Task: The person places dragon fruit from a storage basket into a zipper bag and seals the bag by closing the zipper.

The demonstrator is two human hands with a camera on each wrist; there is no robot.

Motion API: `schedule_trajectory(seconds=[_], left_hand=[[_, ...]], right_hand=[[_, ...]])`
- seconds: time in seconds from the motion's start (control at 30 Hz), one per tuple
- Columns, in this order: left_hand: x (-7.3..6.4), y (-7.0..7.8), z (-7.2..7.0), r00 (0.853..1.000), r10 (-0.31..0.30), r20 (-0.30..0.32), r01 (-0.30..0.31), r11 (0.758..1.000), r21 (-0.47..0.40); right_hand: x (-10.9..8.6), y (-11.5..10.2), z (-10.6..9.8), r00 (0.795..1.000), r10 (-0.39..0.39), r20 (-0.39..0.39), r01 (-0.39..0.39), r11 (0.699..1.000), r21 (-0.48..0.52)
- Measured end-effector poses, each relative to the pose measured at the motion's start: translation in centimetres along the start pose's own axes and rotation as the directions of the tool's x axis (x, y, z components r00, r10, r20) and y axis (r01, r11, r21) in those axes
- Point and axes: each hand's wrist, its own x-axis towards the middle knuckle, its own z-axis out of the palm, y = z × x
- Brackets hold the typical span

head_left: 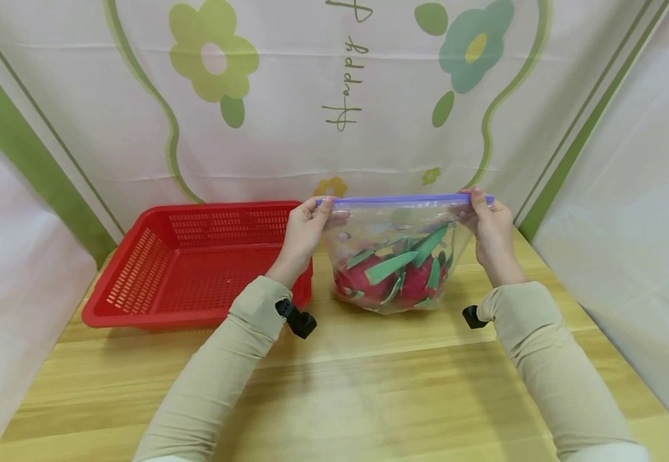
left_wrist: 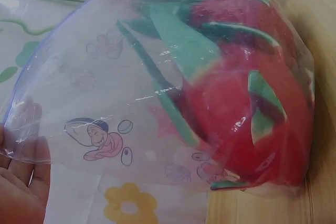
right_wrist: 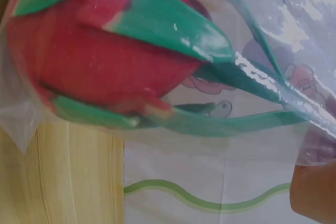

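A clear zip bag [head_left: 392,221] with a purple top strip hangs between both hands, its bottom at or just above the table. Inside lie two red dragon fruits [head_left: 363,279] with green scales; the left wrist view shows the dragon fruits [left_wrist: 226,98] pressed against the printed film. My left hand [head_left: 302,234] pinches the bag's top left corner between thumb and fingers. At the top right corner, my right hand [head_left: 492,234] grips the strip, thumb in front. Only part of the right hand [right_wrist: 315,187] shows in the right wrist view.
A red plastic basket [head_left: 195,276] with slotted walls stands on the wooden table [head_left: 369,398], left of the bag. Behind the table hangs a white cloth [head_left: 311,83] printed with flowers, and more pale cloth closes both sides.
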Motion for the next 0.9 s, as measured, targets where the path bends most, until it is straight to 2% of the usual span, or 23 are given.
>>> schedule_trajectory(seconds=[0.13,0.2,0.4,0.5,0.53,0.6,0.63,0.67,0.7,0.77,0.83,0.9], left_hand=[[-0.1,0.1,0.2,0.999,0.027,-0.029,-0.026,0.999,0.039],[-0.1,0.1,0.3,0.999,0.033,-0.038,-0.032,0.999,0.022],[-0.3,-0.2,0.4,1.0,0.009,0.002,-0.008,0.998,-0.07],[-0.4,-0.3,0.4,1.0,0.009,0.026,-0.006,0.996,-0.084],[-0.4,-0.3,0.4,0.999,0.011,0.032,-0.008,0.996,-0.084],[-0.5,-0.3,0.3,0.999,0.018,0.042,-0.014,0.996,-0.083],[-0.5,-0.2,0.3,0.999,0.022,0.047,-0.018,0.996,-0.082],[-0.5,-0.2,0.3,0.998,0.025,0.051,-0.021,0.996,-0.082],[-0.6,-0.1,0.2,0.998,0.024,0.055,-0.02,0.997,-0.078],[-0.6,0.0,0.1,0.997,0.025,0.066,-0.02,0.997,-0.073],[-0.7,0.1,0.0,0.997,0.018,0.079,-0.014,0.998,-0.062],[-0.7,0.3,-0.2,0.995,0.007,0.096,-0.003,0.999,-0.038]], right_hand=[[0.2,-0.3,-0.6,0.996,0.017,0.09,-0.019,1.0,0.025],[0.3,-0.6,-1.0,0.989,0.042,0.138,-0.044,0.999,0.009],[0.6,-1.9,-2.0,0.945,0.149,0.292,-0.157,0.988,0.002],[0.6,-2.9,-2.1,0.931,0.187,0.314,-0.186,0.982,-0.034],[0.7,-3.2,-2.1,0.932,0.189,0.309,-0.177,0.982,-0.066],[0.7,-3.9,-1.8,0.943,0.195,0.271,-0.145,0.97,-0.194],[0.8,-4.3,-1.6,0.95,0.196,0.241,-0.119,0.946,-0.3],[1.0,-4.7,-1.3,0.958,0.193,0.213,-0.091,0.907,-0.412],[1.1,-5.1,-0.9,0.964,0.19,0.184,-0.069,0.853,-0.518],[1.2,-5.9,0.2,0.974,0.169,0.148,-0.021,0.725,-0.689],[1.3,-6.5,1.5,0.976,0.143,0.163,0.041,0.618,-0.785],[1.1,-6.9,2.9,0.965,0.141,0.222,0.103,0.576,-0.811]])
